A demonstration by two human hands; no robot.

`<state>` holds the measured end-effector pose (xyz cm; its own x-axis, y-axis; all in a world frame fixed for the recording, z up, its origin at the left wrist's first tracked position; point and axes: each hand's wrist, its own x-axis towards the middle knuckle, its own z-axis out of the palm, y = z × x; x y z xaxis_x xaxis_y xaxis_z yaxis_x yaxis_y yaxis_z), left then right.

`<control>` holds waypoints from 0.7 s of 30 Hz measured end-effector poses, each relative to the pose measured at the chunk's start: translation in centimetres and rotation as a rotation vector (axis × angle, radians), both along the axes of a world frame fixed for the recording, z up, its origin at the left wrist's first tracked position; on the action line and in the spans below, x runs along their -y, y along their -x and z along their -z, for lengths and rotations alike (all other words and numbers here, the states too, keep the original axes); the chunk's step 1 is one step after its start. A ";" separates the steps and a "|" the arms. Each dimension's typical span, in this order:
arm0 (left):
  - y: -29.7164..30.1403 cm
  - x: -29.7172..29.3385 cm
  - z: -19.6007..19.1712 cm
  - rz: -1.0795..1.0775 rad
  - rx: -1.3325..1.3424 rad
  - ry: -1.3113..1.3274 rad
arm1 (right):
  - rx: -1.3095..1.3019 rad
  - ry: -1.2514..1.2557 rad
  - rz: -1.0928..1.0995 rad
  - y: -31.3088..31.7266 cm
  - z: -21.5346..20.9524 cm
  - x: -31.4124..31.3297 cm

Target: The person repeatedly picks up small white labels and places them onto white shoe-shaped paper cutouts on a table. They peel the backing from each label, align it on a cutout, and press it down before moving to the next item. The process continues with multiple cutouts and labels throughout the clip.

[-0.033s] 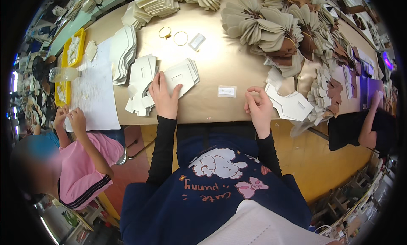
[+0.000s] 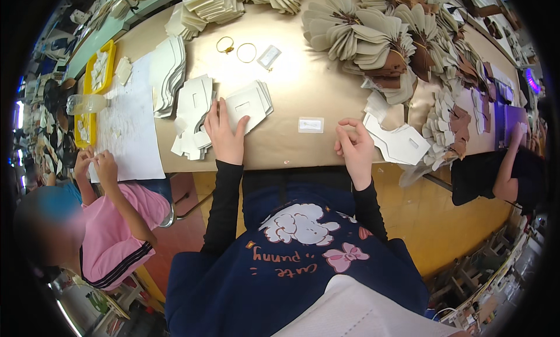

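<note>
My left hand (image 2: 226,137) lies with fingers spread on the near left part of a small fanned stack of white cut pieces (image 2: 252,101). Each top piece has a small rectangular slot marked in it. Beside it on the left is another fanned pile of white pieces (image 2: 193,106). My right hand (image 2: 357,145) is just above the table, its fingers curled and the thumb close to the index finger; whether anything is between them is hidden. To its right lie white slotted pieces (image 2: 402,143). Between my hands sits a small clear-edged packet with a white label (image 2: 311,125).
Farther off are a second packet (image 2: 269,57), two yellow bands (image 2: 246,53) and tall bundles of beige pieces (image 2: 373,42). White stacks (image 2: 170,74) stand left, near yellow trays (image 2: 88,83) and a plastic bottle (image 2: 87,104). A person in pink (image 2: 125,220) works at left, another (image 2: 496,179) at right.
</note>
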<state>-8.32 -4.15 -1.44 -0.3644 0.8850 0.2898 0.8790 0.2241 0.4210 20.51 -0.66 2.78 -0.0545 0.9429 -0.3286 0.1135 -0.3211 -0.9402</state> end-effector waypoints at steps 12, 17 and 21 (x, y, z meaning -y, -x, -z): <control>-3.4 1.0 -7.2 0.271 0.473 -0.053 | -0.089 -0.285 -0.162 0.5 0.0 0.5; -6.1 -1.3 -7.0 0.321 0.969 0.250 | -0.311 -0.072 -0.119 0.9 0.1 0.4; -7.1 -2.2 -4.6 0.292 0.922 0.313 | -0.161 -0.062 -0.057 0.5 1.2 -0.5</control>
